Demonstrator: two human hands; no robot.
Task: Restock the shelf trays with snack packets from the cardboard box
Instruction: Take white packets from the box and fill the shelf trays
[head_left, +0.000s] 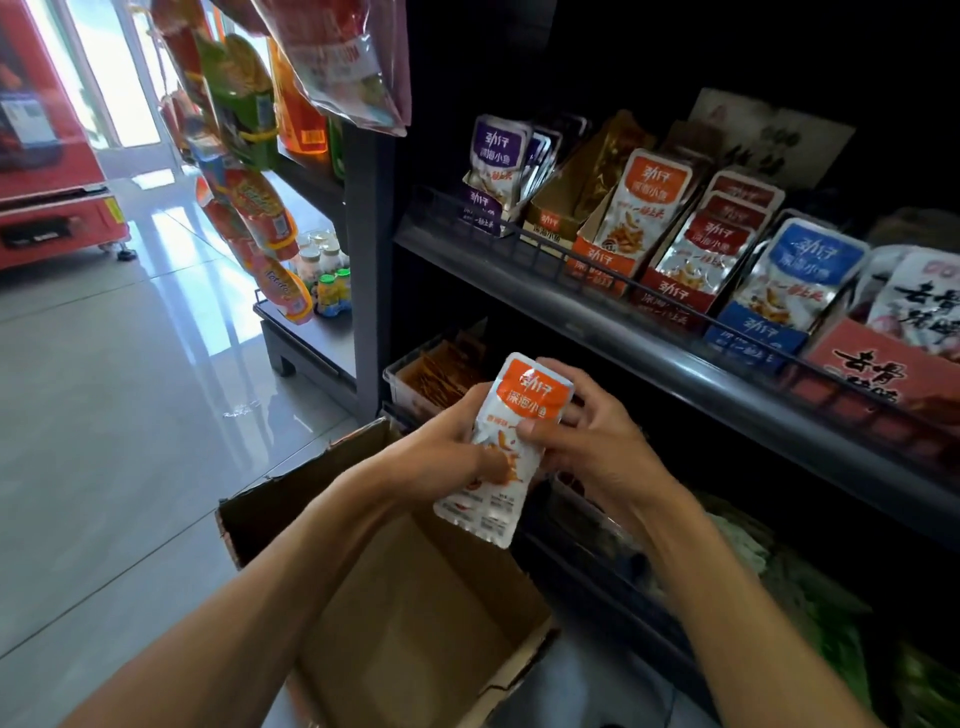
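Nearest to me is the box (415, 597), open-topped on the floor below my forearms. What I can see of its inside is bare cardboard; the near part is hidden by my arms, so I cannot say whether any packets remain in it.

Just above the box, both hands hold an orange packet (506, 447), possibly a small stack, though I cannot tell how many. My left hand (452, 452) has its thumb across the front and fingers curled behind the left edge. My right hand (597, 441) pinches the right edge, thumb on the face, fingers wrapped behind. Both grips are closed on the packet, which is upright in the air, level with the lower shelf and not yet in any tray.

Behind the hands, a clear tray (415, 384) on the lower shelf holds brownish packets.

Farther up, the top shelf (597, 312) carries a row of trays. The orange tray (613, 254) matches what I am holding and has one packet standing at its front with room to spare, so I judge that is where this goes. The purple tray (488, 208), red tray (685, 296) and blue tray (758, 338) each look well stocked. The brown tray (550, 228) looks thinner, though its back is in shadow.

My read: most trays are filled, and the orange one is still being topped up.
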